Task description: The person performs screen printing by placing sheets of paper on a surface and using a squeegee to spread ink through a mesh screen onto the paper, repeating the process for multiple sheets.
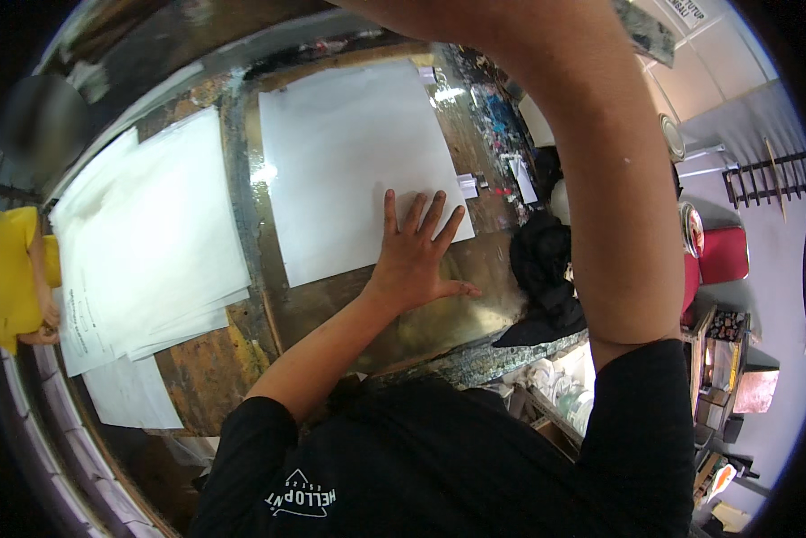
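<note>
A large white sheet of paper (345, 152) lies on the worn, paint-stained board (376, 327) in front of me. My left hand (418, 255) rests palm down across the sheet's near right corner. Its fingers are spread over the paper and its thumb points right, past the sheet's edge, with nothing held. Small pale tabs (467, 186) stick out beside the sheet's right edge. My right arm reaches up and across the far side, and its hand lies beyond the top of the picture, so whatever it touches is hidden.
A loose stack of white sheets (152, 242) covers the table's left side. Black cloth (542, 269) is bunched at the right edge, near paint-spattered clutter. Tins (692, 229) and a red chair (724, 255) stand farther right. A person in yellow (16, 273) is at the far left.
</note>
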A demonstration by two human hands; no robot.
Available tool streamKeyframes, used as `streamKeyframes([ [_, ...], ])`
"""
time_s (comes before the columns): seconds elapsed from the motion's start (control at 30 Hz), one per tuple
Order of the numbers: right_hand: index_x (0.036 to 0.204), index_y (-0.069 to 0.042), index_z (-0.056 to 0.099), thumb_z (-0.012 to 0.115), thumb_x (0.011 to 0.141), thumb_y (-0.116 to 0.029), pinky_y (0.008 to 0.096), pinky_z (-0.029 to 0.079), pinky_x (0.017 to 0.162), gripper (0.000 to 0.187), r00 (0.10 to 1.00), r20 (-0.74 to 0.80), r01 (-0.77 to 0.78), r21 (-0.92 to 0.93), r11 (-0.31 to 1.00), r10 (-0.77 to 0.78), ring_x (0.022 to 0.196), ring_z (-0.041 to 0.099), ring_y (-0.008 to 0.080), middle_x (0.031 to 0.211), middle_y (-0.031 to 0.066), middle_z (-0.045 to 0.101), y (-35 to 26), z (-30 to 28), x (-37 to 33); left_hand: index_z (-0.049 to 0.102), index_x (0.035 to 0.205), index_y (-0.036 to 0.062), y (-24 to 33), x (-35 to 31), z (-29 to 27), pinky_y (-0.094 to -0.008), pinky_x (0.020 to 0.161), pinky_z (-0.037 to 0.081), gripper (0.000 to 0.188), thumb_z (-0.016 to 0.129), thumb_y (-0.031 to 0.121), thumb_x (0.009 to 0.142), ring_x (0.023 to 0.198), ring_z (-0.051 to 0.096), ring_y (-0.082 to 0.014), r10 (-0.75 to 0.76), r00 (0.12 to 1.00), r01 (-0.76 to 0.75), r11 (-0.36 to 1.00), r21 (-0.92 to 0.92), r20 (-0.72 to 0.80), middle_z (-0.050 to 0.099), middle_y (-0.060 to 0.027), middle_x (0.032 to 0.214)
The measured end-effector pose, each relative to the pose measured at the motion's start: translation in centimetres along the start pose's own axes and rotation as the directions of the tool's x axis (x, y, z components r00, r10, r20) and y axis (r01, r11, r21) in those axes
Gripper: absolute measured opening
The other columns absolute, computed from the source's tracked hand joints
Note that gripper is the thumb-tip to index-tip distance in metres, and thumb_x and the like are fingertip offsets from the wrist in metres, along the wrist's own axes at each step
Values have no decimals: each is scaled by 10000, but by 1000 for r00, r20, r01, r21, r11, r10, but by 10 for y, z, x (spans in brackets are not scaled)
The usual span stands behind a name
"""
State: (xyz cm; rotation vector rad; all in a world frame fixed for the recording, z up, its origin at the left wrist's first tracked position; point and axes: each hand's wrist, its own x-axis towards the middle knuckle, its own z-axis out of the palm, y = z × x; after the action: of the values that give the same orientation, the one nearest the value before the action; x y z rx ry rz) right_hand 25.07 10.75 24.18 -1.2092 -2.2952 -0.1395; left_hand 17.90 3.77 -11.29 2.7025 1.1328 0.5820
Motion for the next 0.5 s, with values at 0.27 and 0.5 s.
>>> streamKeyframes([
  [0.27,1007,-23,748,688,934,-452,506,574,743,439,936,-291,145,-186,972,-196,803,740,375,862,188,752,23,58,-19,457,1451,34,-73,-54,-176,-296,812,565,864,956,166,758,886,642,-139,-696,571,-129,448,-885,-435,649,-47,1091],
  [0.5,1259,-81,484,793,766,-136,550,396,928,585,895,427,153,-19,988,-131,1132,581,340,1135,129,590,46,146,-118,504,1503,-63,-42,-155,-148,-379,1036,508,1085,1025,333,638,1127,665,-205,-788,580,359,474,-804,-206,729,-120,1173],
])
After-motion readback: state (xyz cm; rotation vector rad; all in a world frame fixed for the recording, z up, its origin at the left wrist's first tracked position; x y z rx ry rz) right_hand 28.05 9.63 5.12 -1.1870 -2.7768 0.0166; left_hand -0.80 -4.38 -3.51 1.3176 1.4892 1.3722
